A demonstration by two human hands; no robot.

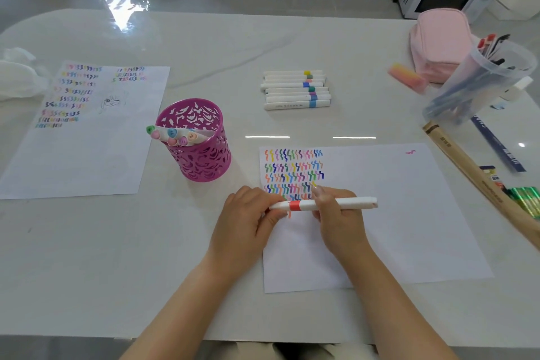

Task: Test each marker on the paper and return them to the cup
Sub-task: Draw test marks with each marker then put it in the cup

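Head view: the left grip [248,213] and the right grip [339,213] both hold one marker [295,205]. The left grip pinches the marker's left end with its fingertips. The right grip has its fingers curled round the middle part. The marker is white with a red band. It lies flat, side to side, just over the left part of the paper [409,213]. This paper has rows of little squiggles in many colours, and the grips cover the lowest rows. The pink cup [201,161] stands on the surface [292,38] to the left of the paper, with a few markers in the cup [172,134]. More white markers [295,90] lie in a neat row farther back.
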